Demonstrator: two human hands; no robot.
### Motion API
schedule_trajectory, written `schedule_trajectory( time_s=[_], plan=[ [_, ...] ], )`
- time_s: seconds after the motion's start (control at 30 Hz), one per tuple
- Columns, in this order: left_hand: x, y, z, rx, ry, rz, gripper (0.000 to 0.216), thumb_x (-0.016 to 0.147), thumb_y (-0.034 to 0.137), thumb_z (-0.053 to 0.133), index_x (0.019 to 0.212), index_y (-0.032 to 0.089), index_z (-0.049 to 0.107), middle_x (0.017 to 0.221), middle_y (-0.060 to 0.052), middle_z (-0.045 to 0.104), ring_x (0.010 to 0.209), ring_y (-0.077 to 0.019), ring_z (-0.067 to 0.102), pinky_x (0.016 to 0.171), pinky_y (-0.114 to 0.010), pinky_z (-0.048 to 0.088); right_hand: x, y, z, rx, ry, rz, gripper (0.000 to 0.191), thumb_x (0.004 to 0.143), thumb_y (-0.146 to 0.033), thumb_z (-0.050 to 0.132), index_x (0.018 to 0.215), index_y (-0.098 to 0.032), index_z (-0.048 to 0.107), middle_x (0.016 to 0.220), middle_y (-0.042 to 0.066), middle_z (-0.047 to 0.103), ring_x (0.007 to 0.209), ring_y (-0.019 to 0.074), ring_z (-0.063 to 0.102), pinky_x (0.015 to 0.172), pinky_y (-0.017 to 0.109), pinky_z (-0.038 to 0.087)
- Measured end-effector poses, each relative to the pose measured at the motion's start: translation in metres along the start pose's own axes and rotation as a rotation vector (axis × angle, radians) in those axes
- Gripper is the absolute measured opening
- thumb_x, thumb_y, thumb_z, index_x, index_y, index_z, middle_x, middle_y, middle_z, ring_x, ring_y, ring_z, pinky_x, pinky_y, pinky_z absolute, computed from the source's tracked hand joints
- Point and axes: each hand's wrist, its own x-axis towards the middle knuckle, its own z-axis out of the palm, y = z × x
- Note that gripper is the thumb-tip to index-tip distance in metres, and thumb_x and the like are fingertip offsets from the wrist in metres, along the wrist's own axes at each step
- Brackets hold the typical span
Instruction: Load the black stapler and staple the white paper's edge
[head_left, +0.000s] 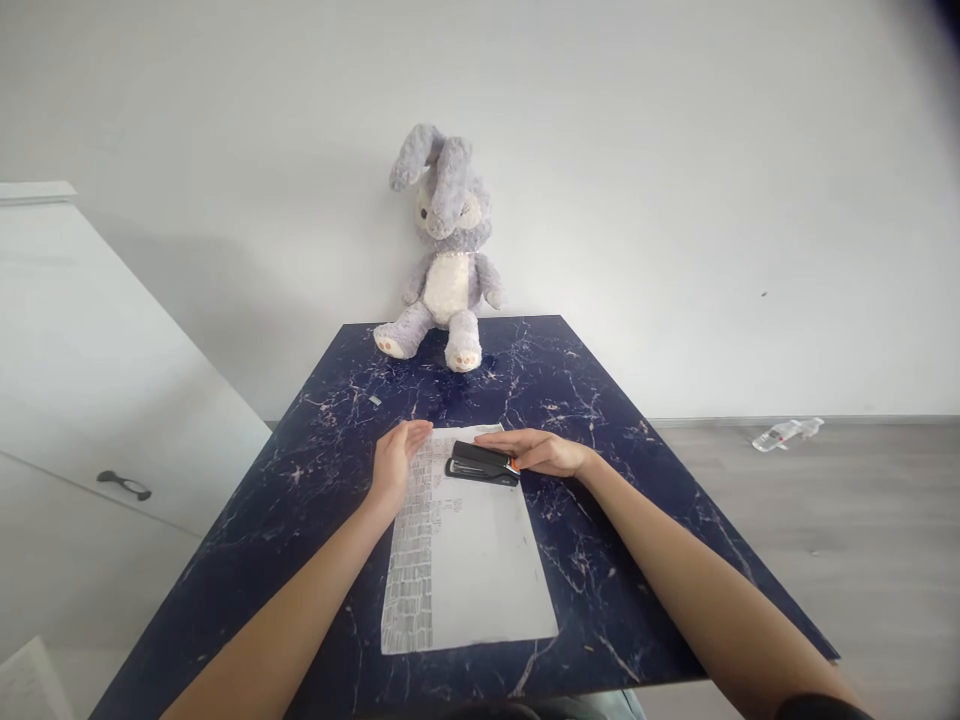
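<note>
A sheet of paper (487, 570), printed with rows of small text along its left side, lies flat on the dark blue marbled table (600, 560). Over its upper part is a black stapler (480, 463) with an orange patch at its right end, its nose pointing left. My right hand (553, 454) grips that right end, fingers along the top. At the paper's upper left edge rests my left hand (394, 465), its fingers stretched out and holding nothing. Part of the paper's upper left edge is hidden under it.
A grey plush rabbit (450, 285) sits at the table's far end against the white wall (675, 200). A small light scrap (374, 400) lies left of it on the table. White cabinet (90, 380) stands left; a clear plastic package (787, 433) lies on the floor.
</note>
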Motion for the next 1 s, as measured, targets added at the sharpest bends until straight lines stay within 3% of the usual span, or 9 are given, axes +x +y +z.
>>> schedule_trajectory(
  time_s=[0.2,0.37,0.5,0.6,0.67,0.77,0.83,0.9,1.0],
  plan=[
    [0.001,-0.004,-0.002,0.002,-0.020,0.026,0.061,0.096,0.070,0.049,0.093,0.014,0.076,0.108,-0.020,0.078,0.109,-0.0320,0.074,0.107,-0.049,0.052,0.000,0.002,0.001,-0.153,0.103,-0.071,0.062,0.095,-0.031,0.052,0.156,-0.026,0.047,0.158,0.007,0.049,0.144,0.0271,0.050,0.114,0.043,0.045],
    [-0.008,0.000,0.000,-0.019,-0.021,0.086,0.045,0.097,0.057,0.058,0.096,0.017,0.077,0.111,-0.015,0.077,0.113,-0.0284,0.072,0.110,-0.044,0.049,0.013,0.005,0.028,-0.573,0.289,-0.229,0.044,0.092,-0.026,0.066,0.135,-0.022,0.068,0.116,0.006,0.077,0.100,0.0257,0.074,0.092,0.038,0.059],
    [-0.024,0.011,0.005,-0.382,-0.102,-0.108,0.035,0.097,0.049,0.064,0.109,0.017,0.074,0.126,-0.011,0.072,0.120,-0.0240,0.067,0.109,-0.036,0.050,0.017,0.004,0.049,-1.033,0.532,-0.534,0.050,0.100,-0.007,0.049,0.147,-0.019,0.056,0.143,0.012,0.063,0.136,0.0270,0.058,0.115,0.049,0.048],
    [-0.032,0.017,0.010,-0.631,-0.302,-0.361,0.047,0.102,0.054,0.056,0.114,0.011,0.071,0.118,-0.014,0.073,0.108,-0.0238,0.071,0.099,-0.036,0.056,0.015,-0.001,0.053,-1.460,0.557,-0.689,0.049,0.101,-0.002,0.049,0.147,-0.018,0.056,0.151,0.012,0.056,0.147,0.0275,0.045,0.120,0.053,0.042],
    [-0.033,0.019,0.013,-0.706,-0.323,-0.405,0.046,0.106,0.050,0.050,0.114,0.009,0.070,0.112,-0.014,0.074,0.104,-0.0222,0.072,0.096,-0.035,0.058,0.014,-0.004,0.052,-1.574,0.566,-0.722,0.048,0.100,-0.002,0.052,0.146,-0.016,0.057,0.152,0.012,0.055,0.148,0.0284,0.045,0.117,0.051,0.046],
    [-0.031,0.019,0.015,-0.698,-0.242,-0.408,0.032,0.108,0.034,0.048,0.110,0.010,0.070,0.116,-0.015,0.073,0.107,-0.0207,0.072,0.097,-0.034,0.059,0.013,-0.004,0.051,-1.453,0.684,-0.668,0.051,0.097,0.002,0.049,0.143,-0.018,0.060,0.148,0.011,0.059,0.145,0.0289,0.049,0.116,0.051,0.046],
    [-0.029,0.020,0.012,-0.631,-0.138,-0.340,0.021,0.105,0.022,0.052,0.106,0.010,0.069,0.114,-0.015,0.074,0.106,-0.0201,0.073,0.100,-0.035,0.058,0.013,-0.002,0.051,-1.174,0.841,-0.541,0.051,0.093,0.000,0.049,0.139,-0.019,0.063,0.141,0.010,0.065,0.135,0.0286,0.059,0.110,0.048,0.050],
    [-0.028,0.025,0.007,-0.511,-0.012,-0.116,0.014,0.101,0.017,0.056,0.108,0.012,0.067,0.110,-0.013,0.074,0.101,-0.0189,0.074,0.102,-0.037,0.057,0.014,0.002,0.052,-0.824,0.926,-0.345,0.046,0.089,-0.006,0.055,0.131,-0.020,0.068,0.124,0.007,0.074,0.112,0.0277,0.071,0.093,0.041,0.058],
    [-0.034,0.035,-0.001,-0.162,0.095,0.370,0.028,0.106,0.031,0.053,0.130,0.017,0.059,0.120,-0.013,0.072,0.097,-0.0198,0.075,0.098,-0.042,0.059,0.017,0.008,0.056,-0.484,0.818,-0.121,0.037,0.080,-0.011,0.065,0.115,-0.020,0.075,0.097,0.001,0.077,0.085,0.0238,0.073,0.074,0.032,0.056]
  ],
)
